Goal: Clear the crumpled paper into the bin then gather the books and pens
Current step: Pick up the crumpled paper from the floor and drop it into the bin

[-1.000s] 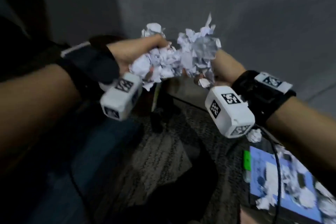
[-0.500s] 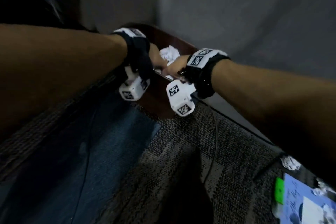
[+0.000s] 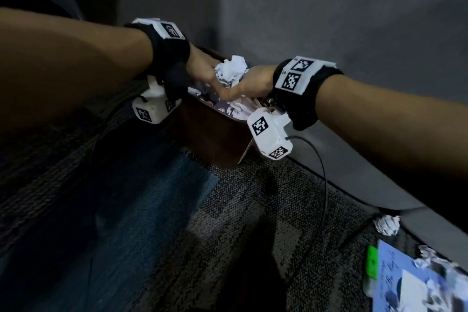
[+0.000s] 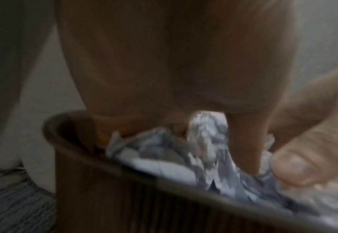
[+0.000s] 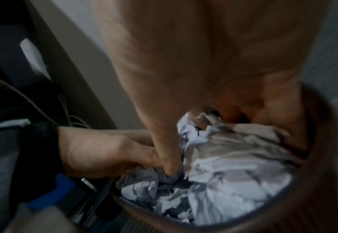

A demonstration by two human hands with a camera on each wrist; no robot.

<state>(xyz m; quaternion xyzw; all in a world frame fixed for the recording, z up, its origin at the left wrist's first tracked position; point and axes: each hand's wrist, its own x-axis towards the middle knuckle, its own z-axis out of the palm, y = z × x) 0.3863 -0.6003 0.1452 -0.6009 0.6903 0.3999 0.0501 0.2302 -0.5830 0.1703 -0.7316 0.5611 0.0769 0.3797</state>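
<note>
A brown bin [image 3: 215, 139] stands on the carpet against the grey wall, with crumpled paper [image 3: 235, 106] heaped to its rim. Both hands meet over its opening. My left hand [image 3: 202, 68] and right hand [image 3: 253, 81] grip a white wad of crumpled paper [image 3: 231, 70] between them, and it sticks up above the knuckles. In the left wrist view the left hand's fingers [image 4: 243, 141] reach down into the paper inside the bin's rim [image 4: 124, 167]. In the right wrist view the right hand [image 5: 204, 126] digs into the paper [image 5: 233, 157].
One crumpled ball [image 3: 386, 224] lies on the carpet by the wall. At the lower right lie a blue book [image 3: 410, 284] with paper scraps [image 3: 430, 257] on it and a green item [image 3: 371, 262] at its edge. A black cable [image 3: 324, 185] hangs from the right wrist.
A second ago both hands carried a big bundle of paper in the air. They have since brought it down into the brown bin, and only a small wad now shows above them.
</note>
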